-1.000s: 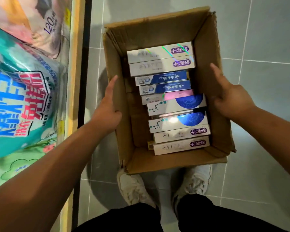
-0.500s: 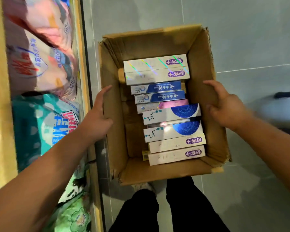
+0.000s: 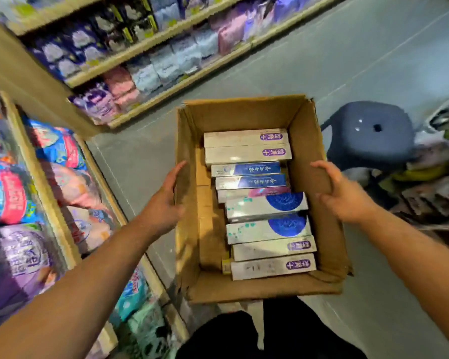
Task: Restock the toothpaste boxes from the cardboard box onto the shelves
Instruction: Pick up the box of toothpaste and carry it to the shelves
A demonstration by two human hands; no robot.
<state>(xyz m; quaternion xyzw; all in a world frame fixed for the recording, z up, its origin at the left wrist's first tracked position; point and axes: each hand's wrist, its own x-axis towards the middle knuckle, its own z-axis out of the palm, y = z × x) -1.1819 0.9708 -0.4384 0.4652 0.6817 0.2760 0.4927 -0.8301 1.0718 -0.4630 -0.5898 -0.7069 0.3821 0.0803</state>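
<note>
Cardboard box (image 3: 244, 115) between flat left hand (image 3: 163, 206) and right hand's (image 3: 345, 198) grip on rim

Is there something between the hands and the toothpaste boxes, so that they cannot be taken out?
Nothing visible covers them: the cardboard box is open on top and the toothpaste boxes lie exposed. The left hand and right hand hold its side walls.

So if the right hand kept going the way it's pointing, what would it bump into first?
The cardboard box. The right hand points left at the box's right wall, and its fingers already grip that wall. Just past it, probably, lie the toothpaste boxes.
</note>
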